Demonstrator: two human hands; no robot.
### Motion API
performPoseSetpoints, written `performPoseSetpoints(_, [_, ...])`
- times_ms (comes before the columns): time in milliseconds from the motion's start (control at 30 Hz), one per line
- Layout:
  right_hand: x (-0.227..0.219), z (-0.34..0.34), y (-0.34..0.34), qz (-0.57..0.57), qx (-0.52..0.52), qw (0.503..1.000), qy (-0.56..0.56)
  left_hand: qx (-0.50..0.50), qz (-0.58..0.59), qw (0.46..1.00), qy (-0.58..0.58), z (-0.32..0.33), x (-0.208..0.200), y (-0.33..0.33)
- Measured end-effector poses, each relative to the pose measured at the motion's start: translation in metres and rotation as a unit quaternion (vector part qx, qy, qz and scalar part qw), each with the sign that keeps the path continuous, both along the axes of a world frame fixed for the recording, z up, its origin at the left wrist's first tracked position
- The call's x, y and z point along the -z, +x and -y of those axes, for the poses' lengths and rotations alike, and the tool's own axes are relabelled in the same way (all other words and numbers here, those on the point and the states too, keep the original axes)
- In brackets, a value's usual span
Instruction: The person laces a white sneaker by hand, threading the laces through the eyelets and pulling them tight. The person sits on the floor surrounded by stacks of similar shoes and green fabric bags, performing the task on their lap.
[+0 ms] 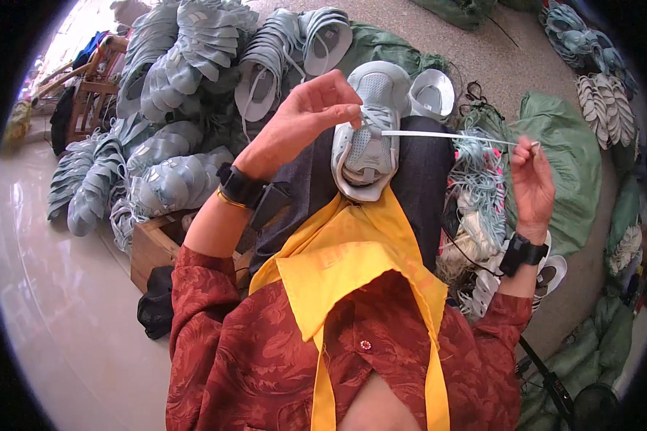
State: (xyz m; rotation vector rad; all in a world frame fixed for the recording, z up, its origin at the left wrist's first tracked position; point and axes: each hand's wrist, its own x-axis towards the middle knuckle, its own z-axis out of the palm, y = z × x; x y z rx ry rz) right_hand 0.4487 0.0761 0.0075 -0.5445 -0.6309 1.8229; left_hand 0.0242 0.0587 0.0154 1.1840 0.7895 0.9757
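Note:
A pale grey-green sneaker (366,154) rests on my lap between my thighs, its toe pointing away from me. A white shoelace (446,134) runs nearly straight from its lacing to the right. My left hand (316,108) is closed over the left side of the sneaker, thumb and forefinger pinching the lace at the eyelets. Out to the right, my right hand (532,179) grips the far end of the shoelace between fingertips, slightly blurred.
Stacked grey-green shoe uppers (183,65) pile up at the left, above a wooden box (154,248). Another upper (432,93) lies beyond my right knee. Bundled pale-blue laces (478,169) and a green sack (561,165) are at the right. A yellow apron (352,251) covers my front.

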Motion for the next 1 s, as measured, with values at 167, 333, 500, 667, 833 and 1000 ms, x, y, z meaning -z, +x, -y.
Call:
performPoseSetpoints(167, [0.016,0.012,0.011,0.012,0.024,0.999,-0.024,-0.004,-0.009,1.000,-0.010,-0.005,0.004,0.003])
performPoseSetpoints(333, [0.029,0.007,0.037,-0.043,0.029,0.998,-0.027,-0.002,-0.099,0.995,0.019,-0.004,0.011,0.002])
performPoseSetpoints(500, [0.053,0.010,0.121,-0.037,0.141,0.984,-0.098,-0.065,-0.314,0.941,0.106,0.004,0.011,0.012])
performPoseSetpoints(667, [0.085,0.036,0.180,0.056,0.152,0.981,-0.110,-0.101,-0.351,0.911,0.191,-0.004,0.022,0.021])
performPoseSetpoints(833, [0.106,0.046,0.149,0.183,0.167,0.959,-0.137,-0.066,-0.389,0.878,0.271,-0.013,0.031,0.021])
performPoseSetpoints(1000, [0.112,0.043,0.103,0.323,0.114,0.930,-0.132,-0.021,-0.391,0.866,0.311,-0.025,0.039,0.016])
